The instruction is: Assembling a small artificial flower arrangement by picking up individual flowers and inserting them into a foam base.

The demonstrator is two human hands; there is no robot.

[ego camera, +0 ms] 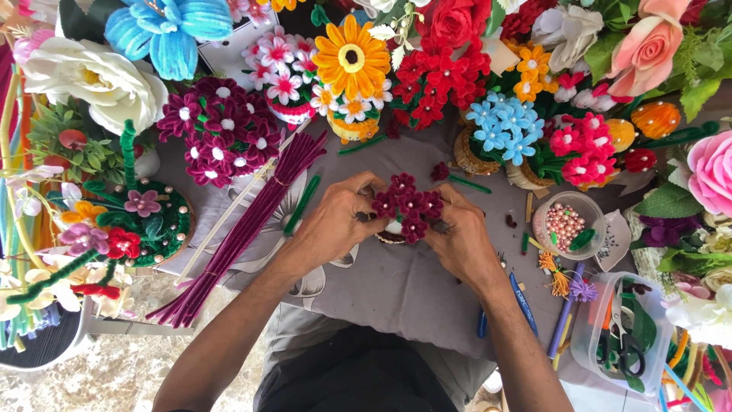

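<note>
Both hands on the maroon flower cluster (408,207), centre of the bench (404,286). Left hand (335,225) grip pinches its left side; right hand (457,240) grip pinches the right. Maroon pipe-cleaner bundle (244,229) lies left of the grip; bead bowl (568,225) right.

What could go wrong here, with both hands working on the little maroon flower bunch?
1. The left hand and right hand squeeze the maroon pipe-cleaner flower bunch from both sides; petals could get crushed.
2. The open cup of pink beads sits close to the right forearm and might get knocked over.
3. The loose maroon flower nearby could be swept away.
</note>
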